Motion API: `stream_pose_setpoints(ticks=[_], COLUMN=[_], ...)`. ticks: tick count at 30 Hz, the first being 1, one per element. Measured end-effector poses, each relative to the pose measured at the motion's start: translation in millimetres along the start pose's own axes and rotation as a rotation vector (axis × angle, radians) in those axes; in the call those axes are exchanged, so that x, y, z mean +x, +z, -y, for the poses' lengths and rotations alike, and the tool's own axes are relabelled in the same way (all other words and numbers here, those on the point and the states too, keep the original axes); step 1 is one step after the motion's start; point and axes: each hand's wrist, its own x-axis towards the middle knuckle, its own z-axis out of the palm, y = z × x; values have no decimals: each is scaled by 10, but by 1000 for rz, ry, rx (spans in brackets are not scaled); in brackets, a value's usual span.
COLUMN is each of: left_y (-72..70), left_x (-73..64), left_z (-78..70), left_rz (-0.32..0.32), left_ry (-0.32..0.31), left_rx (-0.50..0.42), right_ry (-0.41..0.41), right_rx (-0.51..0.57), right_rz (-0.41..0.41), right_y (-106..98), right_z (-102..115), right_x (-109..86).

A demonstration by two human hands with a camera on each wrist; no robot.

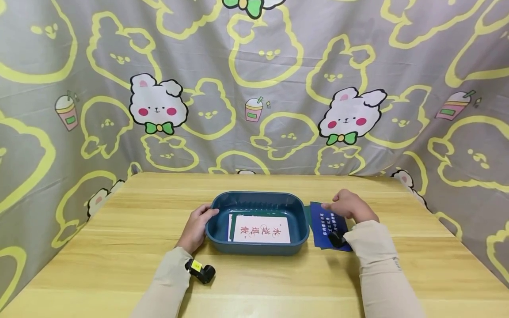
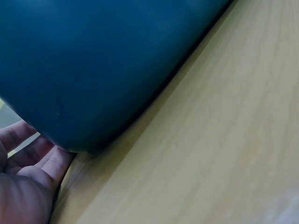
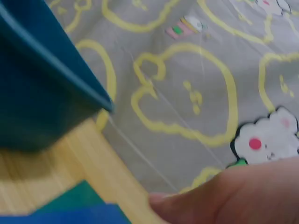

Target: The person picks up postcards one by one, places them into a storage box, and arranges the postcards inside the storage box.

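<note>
A dark teal plastic basin (image 1: 258, 249) stands on the wooden table. My left hand (image 1: 199, 227) grips its left end, thumb over the rim and fingers against the outside wall; the left wrist view shows the fingers (image 2: 56, 163) at the basin's lower corner. Inside lie several cards, topped by a white card (image 1: 262, 229) with red Chinese characters. Right of the basin, a blue card (image 1: 324, 232) with white writing overlaps a green card (image 1: 307, 212). My right hand (image 1: 350, 205) is over the blue card's upper part, thumb pointing left; I cannot tell whether it pinches the card.
The wooden table (image 1: 131, 221) reaches back to a grey curtain (image 1: 214, 150) with yellow-outlined cartoon animals, which also hangs along both sides. A black wrist camera (image 1: 202, 271) is strapped to the left sleeve, and another black camera (image 1: 337, 240) overlaps the blue card.
</note>
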Motion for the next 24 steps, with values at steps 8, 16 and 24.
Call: stream_pose_setpoints(ticks=[8,16,24], left_y=[6,-18,-17], left_x=[12,1,22], left_z=[2,-4,-22], left_rz=[12,4,8], left_ry=[5,13,15], left_rx=[-4,4,-11], right_ry=[164,161,141], right_rx=[-3,-68,-123], right_rz=[168,142,120], right_y=[-15,9,-9], right_z=[-219,-266,-270], right_x=[-22,17,6])
